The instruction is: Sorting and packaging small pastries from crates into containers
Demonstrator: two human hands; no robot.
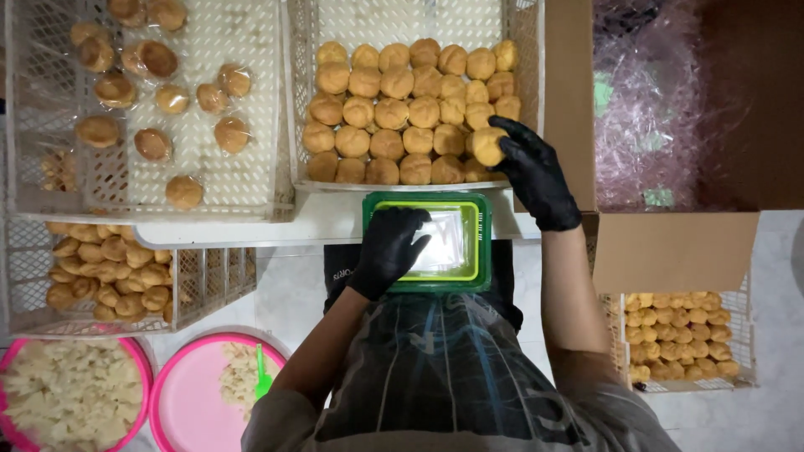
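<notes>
Both of my hands wear black gloves. My right hand (532, 167) grips a round golden pastry (486, 144) at the near right corner of a white crate (523, 50) packed with rows of the same pastries. My left hand (389, 247) lies flat on a stack of clear plastic wrappers (448, 238) inside a small green basket (481, 251) right in front of me.
A white crate (251, 159) at upper left holds several wrapped pastries. Two more crates of unwrapped pastries stand at left (209, 285) and lower right (741, 335). Two pink bowls (180, 393) sit at bottom left. An open cardboard box (670, 243) with pink plastic stands at right.
</notes>
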